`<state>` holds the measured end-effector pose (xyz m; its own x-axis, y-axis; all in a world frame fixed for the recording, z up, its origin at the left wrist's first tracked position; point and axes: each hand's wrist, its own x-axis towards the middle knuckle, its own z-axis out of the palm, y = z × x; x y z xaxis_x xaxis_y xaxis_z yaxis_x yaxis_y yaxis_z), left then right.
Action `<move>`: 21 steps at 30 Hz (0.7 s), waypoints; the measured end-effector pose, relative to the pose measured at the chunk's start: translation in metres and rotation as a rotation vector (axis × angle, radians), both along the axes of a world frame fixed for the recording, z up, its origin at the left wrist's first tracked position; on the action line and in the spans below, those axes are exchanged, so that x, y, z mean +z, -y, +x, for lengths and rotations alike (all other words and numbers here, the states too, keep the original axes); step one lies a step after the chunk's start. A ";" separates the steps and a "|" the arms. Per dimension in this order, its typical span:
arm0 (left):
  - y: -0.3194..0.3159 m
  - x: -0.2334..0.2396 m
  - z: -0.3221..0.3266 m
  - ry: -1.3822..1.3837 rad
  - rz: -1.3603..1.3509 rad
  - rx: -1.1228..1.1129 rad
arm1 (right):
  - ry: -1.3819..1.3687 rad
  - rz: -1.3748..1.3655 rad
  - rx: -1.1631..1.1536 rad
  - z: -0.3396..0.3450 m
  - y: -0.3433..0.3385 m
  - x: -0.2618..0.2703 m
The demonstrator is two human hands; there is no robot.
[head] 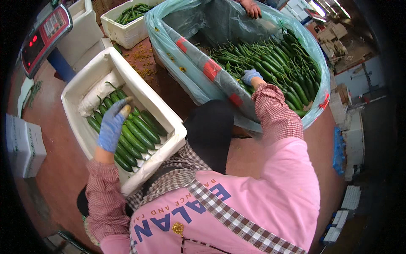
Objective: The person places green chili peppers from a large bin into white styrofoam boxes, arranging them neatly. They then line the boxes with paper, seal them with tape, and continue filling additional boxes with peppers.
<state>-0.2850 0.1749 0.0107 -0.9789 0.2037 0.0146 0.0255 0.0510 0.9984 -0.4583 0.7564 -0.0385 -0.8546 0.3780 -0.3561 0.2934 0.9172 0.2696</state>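
My left hand [113,124], in a blue glove with yellowed fingertips, is over green cucumbers [134,137] lined up in a white foam box [127,68]; whether it grips one cannot be told. A white wrapped roll [99,93] lies at the box's far end. On the right, my gloved right hand [251,77] reaches into a large bin lined with bluish clear plastic [190,79]. It touches the near left edge of a heap of long cucumbers [279,66] with thin stems; its fingers are partly hidden.
Another person's hand [253,9] rests at the bin's far rim. A digital scale [44,41] stands at upper left, beside foam boxes. A second foam box [123,33] holds green produce. Yellow bits [144,68] litter the floor between boxes and bin. A white carton [27,146] stands at left.
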 end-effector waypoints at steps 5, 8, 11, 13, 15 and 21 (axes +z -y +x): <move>0.028 0.009 0.026 0.113 0.064 0.113 | -0.529 -0.241 -0.072 0.031 0.011 0.070; 0.001 0.045 0.020 0.141 0.057 0.233 | -0.956 -0.788 0.087 0.056 0.059 0.147; -0.070 0.077 0.007 -0.056 0.058 0.016 | -0.957 -1.177 0.212 0.075 0.152 0.182; -0.116 0.081 -0.002 -0.103 0.229 -0.074 | -0.837 -1.351 0.514 0.085 0.226 0.162; -0.128 0.075 -0.012 0.086 0.531 -0.022 | -0.622 -1.489 0.593 0.102 0.275 0.136; -0.070 0.038 -0.028 0.159 0.963 0.446 | 0.257 -1.657 0.210 0.149 0.328 0.096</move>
<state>-0.3133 0.2449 0.0484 -0.9669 -0.2020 -0.1557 0.0656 -0.7868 0.6137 -0.3092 0.4281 0.0570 -0.6989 -0.6222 -0.3527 0.2435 0.2567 -0.9353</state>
